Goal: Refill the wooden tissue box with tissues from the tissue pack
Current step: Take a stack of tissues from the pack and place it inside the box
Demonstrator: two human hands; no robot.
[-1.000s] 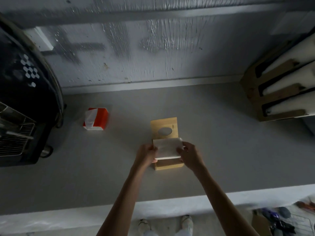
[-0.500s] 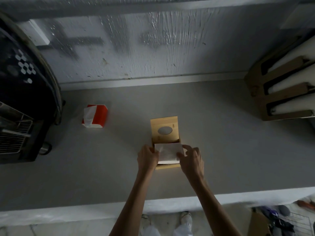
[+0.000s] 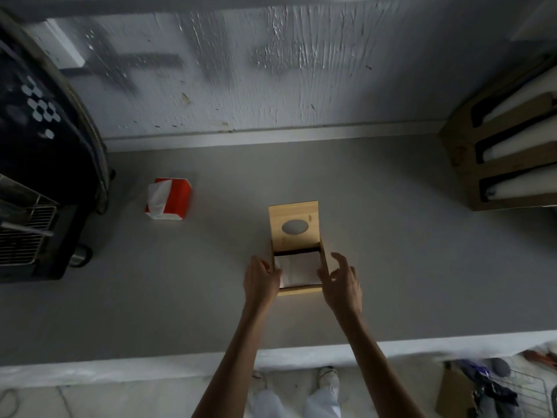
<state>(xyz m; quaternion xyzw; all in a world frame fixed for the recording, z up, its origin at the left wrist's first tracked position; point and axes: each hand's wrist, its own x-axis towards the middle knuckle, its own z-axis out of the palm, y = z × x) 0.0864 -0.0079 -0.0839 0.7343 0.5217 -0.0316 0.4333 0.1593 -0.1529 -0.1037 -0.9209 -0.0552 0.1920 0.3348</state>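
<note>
Two bare hands at one wooden tissue box [image 3: 298,290], mid-counter, lid [image 3: 294,227] tilted up.

One flat grey counter [image 3: 391,251] under a rough white-painted wall [image 3: 271,70]; one red tissue pack [image 3: 168,199] well off to the left, white sheet poking out. White tissues [image 3: 298,271] stacked inside the box. Left hand [image 3: 261,280] curled against the stack's left edge; right hand [image 3: 342,283] spread, gripping nothing, beside the right wall. Oval hole in the lid.
</note>
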